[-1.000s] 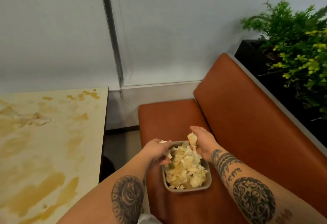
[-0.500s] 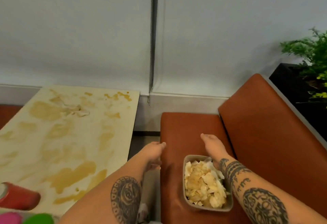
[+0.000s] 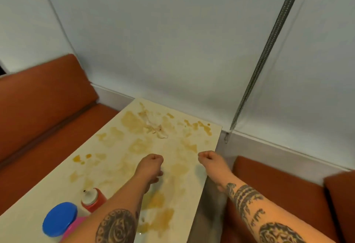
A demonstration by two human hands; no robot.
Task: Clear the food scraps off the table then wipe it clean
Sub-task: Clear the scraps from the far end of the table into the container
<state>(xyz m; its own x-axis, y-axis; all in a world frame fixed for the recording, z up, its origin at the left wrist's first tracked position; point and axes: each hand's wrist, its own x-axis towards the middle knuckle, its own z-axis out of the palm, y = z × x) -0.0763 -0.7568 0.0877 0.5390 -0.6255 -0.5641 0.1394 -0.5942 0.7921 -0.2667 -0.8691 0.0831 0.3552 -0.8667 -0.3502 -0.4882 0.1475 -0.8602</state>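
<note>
Two bare forearms reach up from the bottom edge toward the middle of the frame. The left forearm [image 3: 126, 198] rises from the lower centre, slanting up and to the right, with a round dark tattoo [image 3: 117, 225] on its upper side near the bottom edge. The left hand [image 3: 151, 168] lies just below centre, back uppermost, its fingers [image 3: 156, 158] curled under into a fist. The right forearm [image 3: 236, 191] comes in from the lower right corner, slanting up and to the left, marked with dark band tattoos [image 3: 245, 197] and a round patterned tattoo [image 3: 276, 233]. The right hand [image 3: 210, 160] sits right of the left hand and slightly higher, apart from it, likewise closed into a fist.
</note>
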